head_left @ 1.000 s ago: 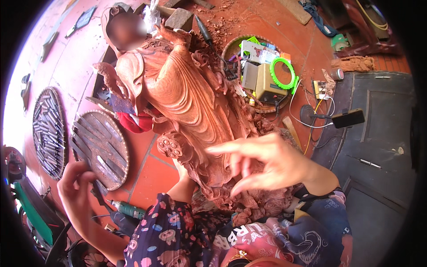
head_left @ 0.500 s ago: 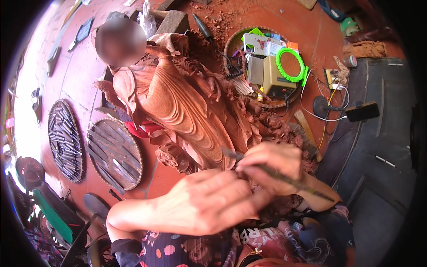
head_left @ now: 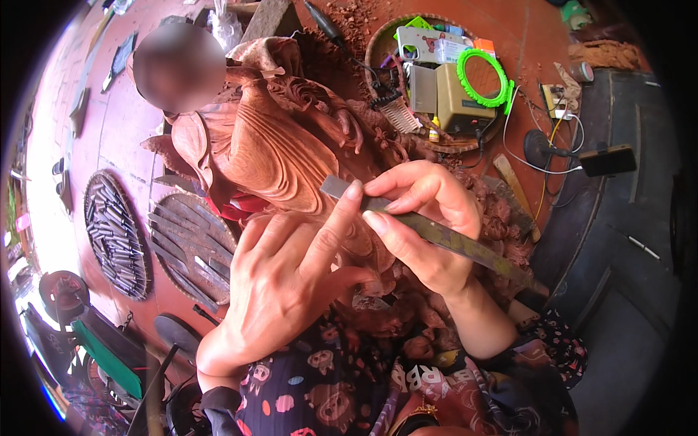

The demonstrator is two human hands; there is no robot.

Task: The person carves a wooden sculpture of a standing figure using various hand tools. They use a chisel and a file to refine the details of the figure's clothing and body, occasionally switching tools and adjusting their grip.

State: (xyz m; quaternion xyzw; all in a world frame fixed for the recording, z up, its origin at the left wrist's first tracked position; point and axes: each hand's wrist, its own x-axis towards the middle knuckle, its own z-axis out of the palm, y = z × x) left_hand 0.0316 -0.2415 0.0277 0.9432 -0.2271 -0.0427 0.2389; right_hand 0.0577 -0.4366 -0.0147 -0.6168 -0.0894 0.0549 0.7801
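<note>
I'm pinching flat metal blade (head_left: 440, 234) in right grip (head_left: 456, 209), thumb against fingers; blade slanting above carved wooden figure (head_left: 262, 156). Left grip (head_left: 283, 269) grasping nothing, open, index fingertip touching blade near end.

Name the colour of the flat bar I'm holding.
The flat bar is dark olive, its tip grey; head view shows it best.

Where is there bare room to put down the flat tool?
Bare: the dark panel right of the right hand, below the silver stick; also floor tiles above the two tool trays. Crowded: those trays, and the round basket with the green ring.
</note>
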